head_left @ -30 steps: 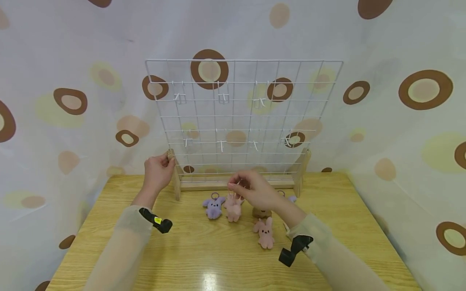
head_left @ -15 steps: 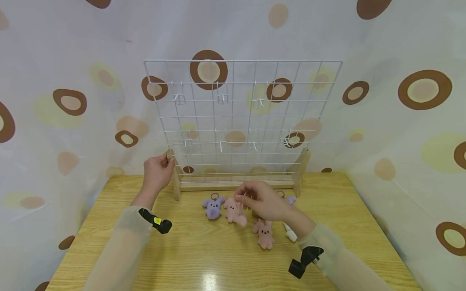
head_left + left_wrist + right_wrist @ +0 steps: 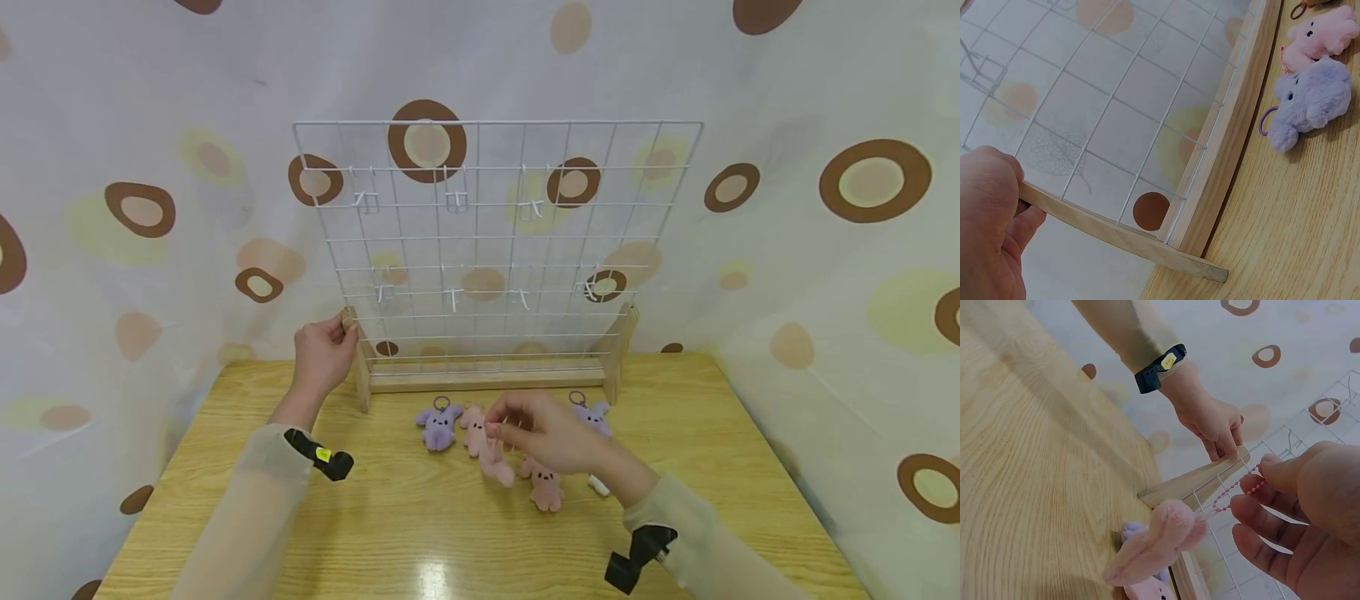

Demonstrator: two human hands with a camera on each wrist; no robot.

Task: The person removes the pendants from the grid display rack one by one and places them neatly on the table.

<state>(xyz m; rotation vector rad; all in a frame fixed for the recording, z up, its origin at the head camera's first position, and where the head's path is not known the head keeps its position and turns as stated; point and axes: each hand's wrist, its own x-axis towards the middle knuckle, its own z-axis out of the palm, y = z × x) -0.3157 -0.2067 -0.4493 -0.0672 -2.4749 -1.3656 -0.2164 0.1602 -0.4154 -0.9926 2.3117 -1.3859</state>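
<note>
My right hand [image 3: 551,429] pinches a pink bead chain [image 3: 1232,485] between thumb and index finger, its other fingers loosely bent. From the chain dangles a fluffy pink plush keychain [image 3: 1160,540], low over the table in the head view, overlapping another pink plush [image 3: 474,429] behind it. At the rack's left end, my left hand [image 3: 322,354] grips the top of the wooden side support [image 3: 1104,228]. A white wire grid [image 3: 498,122] stands upright in that wooden stand, several white hooks on it.
Just left of the pink ones lies a purple plush [image 3: 437,429] with a ring. A second purple plush [image 3: 594,415], a pink bunny [image 3: 546,490] and a small white piece [image 3: 598,485] lie around my right hand. The wooden table [image 3: 375,533] meets a dotted backdrop.
My right hand has come down and toward me, drawing the pink plush by its chain away from the one beside it. The left hand keeps its hold on the stand.
</note>
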